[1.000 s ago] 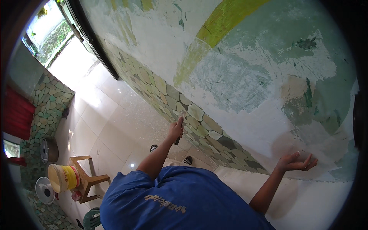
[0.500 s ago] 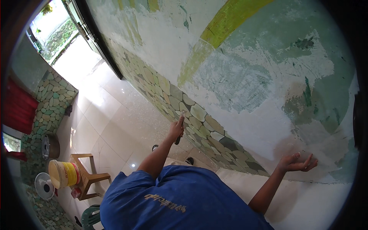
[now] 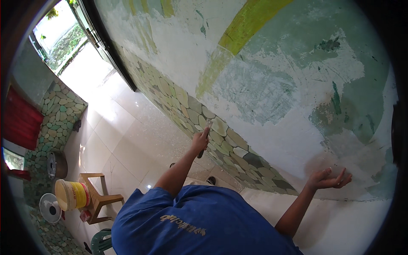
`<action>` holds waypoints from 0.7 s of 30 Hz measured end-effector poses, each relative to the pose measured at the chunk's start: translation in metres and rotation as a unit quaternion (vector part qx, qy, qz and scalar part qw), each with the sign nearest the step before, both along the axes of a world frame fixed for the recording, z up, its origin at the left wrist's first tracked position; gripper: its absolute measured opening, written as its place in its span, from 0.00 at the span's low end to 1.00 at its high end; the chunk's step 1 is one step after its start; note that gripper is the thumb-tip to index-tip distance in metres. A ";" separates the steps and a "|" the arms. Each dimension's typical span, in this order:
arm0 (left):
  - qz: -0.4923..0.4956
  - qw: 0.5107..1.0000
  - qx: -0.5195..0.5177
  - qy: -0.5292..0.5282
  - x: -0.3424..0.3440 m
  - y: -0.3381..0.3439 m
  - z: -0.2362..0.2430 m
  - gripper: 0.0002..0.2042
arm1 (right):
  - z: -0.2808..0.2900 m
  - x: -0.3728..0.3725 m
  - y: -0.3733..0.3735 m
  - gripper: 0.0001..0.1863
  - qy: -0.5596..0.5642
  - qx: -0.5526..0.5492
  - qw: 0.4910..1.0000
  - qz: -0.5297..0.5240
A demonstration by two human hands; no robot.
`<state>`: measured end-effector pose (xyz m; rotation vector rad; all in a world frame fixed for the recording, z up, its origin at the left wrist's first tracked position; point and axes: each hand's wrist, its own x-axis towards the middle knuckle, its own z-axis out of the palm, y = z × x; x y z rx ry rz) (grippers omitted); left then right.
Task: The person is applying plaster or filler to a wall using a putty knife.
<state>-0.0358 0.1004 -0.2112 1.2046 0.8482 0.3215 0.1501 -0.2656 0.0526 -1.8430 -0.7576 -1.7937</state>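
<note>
The left hand [image 3: 199,141] is gripping a scraper [image 3: 209,123], its fingers closing around the dark handle, whose butt end is showing below the fist. The pale blade is projecting past the thumb side of the hand, pointing toward the wall. It is appearing in front of the stone cladding [image 3: 185,111] along the wall's lower part; whether it is making contact cannot be determined.

The right hand [image 3: 327,178], well apart from the scraper, is holding nothing visible. It is opening palm-up with the fingers loosely curling, near the lower edge of the painted wall [image 3: 272,134]; contact with the surface cannot be confirmed. The wall is showing white patches over green paint, and a yellow-green band [image 3: 246,27] is crossing its upper area.

White specks are lying on the tiled floor [image 3: 123,138]. To the left, a brown stool [image 3: 100,199] is standing near a yellow-banded bucket [image 3: 71,194].
</note>
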 end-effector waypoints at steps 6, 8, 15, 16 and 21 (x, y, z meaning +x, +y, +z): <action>0.001 0.999 0.039 -0.032 0.044 0.017 0.050 0.30 | -0.001 0.000 0.002 0.24 -0.005 -0.007 1.000 0.007; 0.004 0.997 0.013 -0.078 0.053 0.020 0.057 0.30 | -0.001 0.003 0.000 0.23 -0.015 -0.010 1.000 0.005; -0.008 1.000 0.028 0.008 0.005 0.004 0.014 0.30 | -0.001 0.002 -0.003 0.22 -0.018 -0.007 1.000 -0.009; -0.005 0.999 0.022 0.031 -0.003 -0.001 0.010 0.31 | -0.002 0.001 -0.004 0.22 -0.012 -0.007 1.000 -0.012; -0.006 0.999 0.047 0.012 0.031 0.015 0.033 0.30 | -0.002 0.000 0.001 0.23 -0.005 -0.001 1.000 0.004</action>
